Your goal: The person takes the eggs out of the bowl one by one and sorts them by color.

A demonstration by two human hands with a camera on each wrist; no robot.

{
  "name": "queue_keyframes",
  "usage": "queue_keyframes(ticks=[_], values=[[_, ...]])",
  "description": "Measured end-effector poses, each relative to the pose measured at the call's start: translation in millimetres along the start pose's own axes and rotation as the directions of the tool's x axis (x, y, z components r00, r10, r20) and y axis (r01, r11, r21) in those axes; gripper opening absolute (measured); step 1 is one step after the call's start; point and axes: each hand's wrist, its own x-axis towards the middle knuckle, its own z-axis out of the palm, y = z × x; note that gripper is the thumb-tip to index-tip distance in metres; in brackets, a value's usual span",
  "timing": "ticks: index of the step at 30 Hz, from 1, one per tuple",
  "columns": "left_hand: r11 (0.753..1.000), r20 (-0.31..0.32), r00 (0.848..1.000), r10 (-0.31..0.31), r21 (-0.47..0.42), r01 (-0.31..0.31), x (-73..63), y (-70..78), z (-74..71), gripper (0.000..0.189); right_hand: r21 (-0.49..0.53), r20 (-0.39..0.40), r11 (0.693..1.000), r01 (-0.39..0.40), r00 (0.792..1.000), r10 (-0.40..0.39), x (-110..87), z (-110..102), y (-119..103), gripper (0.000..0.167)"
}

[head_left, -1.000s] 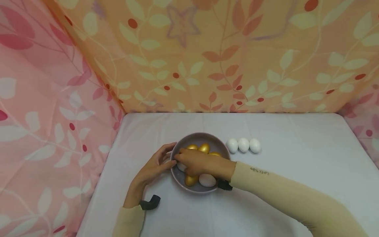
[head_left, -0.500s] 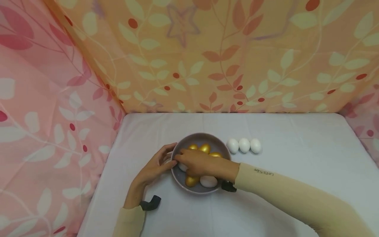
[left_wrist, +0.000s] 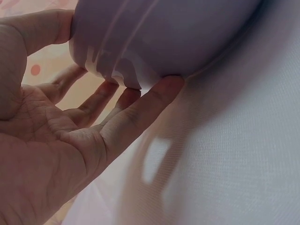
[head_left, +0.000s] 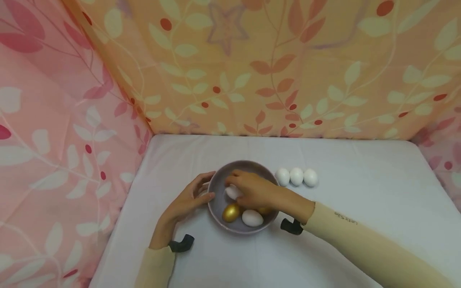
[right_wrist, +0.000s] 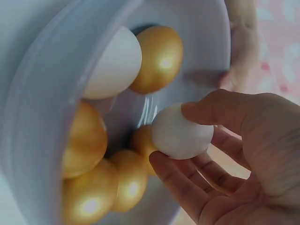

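Note:
A greyish-purple bowl (head_left: 218, 188) stands on the white table. In it lie several golden eggs (head_left: 231, 212) and a white egg (head_left: 252, 218). My right hand (head_left: 257, 189) is inside the bowl and pinches another white egg (right_wrist: 182, 133) between thumb and fingertips; the right wrist view shows it just above the golden eggs (right_wrist: 129, 178). At the bowl's left side is my left hand (head_left: 190, 196). Its fairly straight fingers and thumb touch the bowl's outer wall (left_wrist: 154, 37) in the left wrist view. My right hand covers part of the bowl's contents in the head view.
Three white eggs (head_left: 296, 177) stand in a row on the table, just right of the bowl. A patterned orange cloth wall (head_left: 230, 80) rises behind the table (head_left: 360, 200), and a pink one (head_left: 65, 140) at its left.
My right hand has lifted the white egg from the bowl's left side and moved right with it. The left hand keeps its place at the bowl.

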Motion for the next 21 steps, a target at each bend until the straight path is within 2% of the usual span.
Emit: queue_keyframes(ticks=[7, 11, 17, 21], values=[[1.0, 0.002, 1.0, -0.001, -0.008, 0.001, 3.8, -2.5, 1.1, 0.066, 0.033, -0.128, 0.999, 0.016, 0.992, -0.012, -18.0, -3.3, 18.0, 0.042], [1.0, 0.0, 1.0, -0.002, -0.008, 0.002, 3.0, -2.6, 0.9, 0.065, 0.109, -0.193, 0.994, 0.019, 0.981, 0.002, -26.6, -2.3, 24.0, 0.043], [1.0, 0.009, 1.0, 0.022, -0.016, -0.021, 5.4, -3.8, 0.2, 0.066, 0.309, -0.267, 0.95, 0.038, 0.962, 0.048, -41.7, -2.8, 30.3, 0.044], [1.0, 0.013, 1.0, 0.023, -0.016, -0.023, 5.4, -5.5, 0.2, 0.066, 0.367, -0.344, 0.928, 0.06, 0.936, 0.075, -52.4, 2.0, 35.5, 0.045]])
